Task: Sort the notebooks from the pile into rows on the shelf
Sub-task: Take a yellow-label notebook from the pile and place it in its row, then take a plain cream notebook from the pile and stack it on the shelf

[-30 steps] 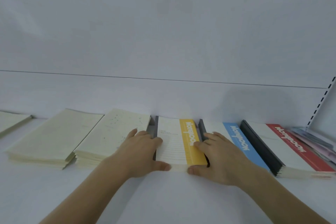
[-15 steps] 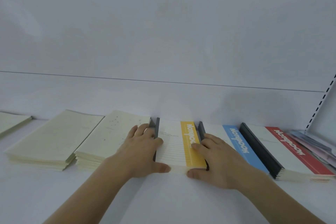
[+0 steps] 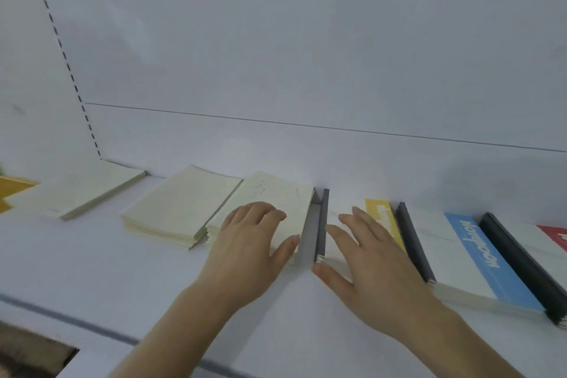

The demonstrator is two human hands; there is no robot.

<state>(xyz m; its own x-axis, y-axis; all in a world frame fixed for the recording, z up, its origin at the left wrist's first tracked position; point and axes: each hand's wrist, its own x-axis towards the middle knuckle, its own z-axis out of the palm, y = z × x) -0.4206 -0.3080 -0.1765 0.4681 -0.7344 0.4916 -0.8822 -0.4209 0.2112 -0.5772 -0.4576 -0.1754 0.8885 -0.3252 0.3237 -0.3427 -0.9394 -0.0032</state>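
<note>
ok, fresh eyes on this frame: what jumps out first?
Two bare hands at centre: the left hand lies flat on a cream notebook stack, the right hand spreads over the yellow-banded notebook stack. To the right, the blue-banded stack stands out on the white shelf.

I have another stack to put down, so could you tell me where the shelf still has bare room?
Bare shelf runs along the front, before the cream stacks. A gap lies between the leftmost cream stack and the next. It is crowded from the left hand rightward: yellow notebook under the right hand, blue notebook and red notebook nearly touching.
</note>
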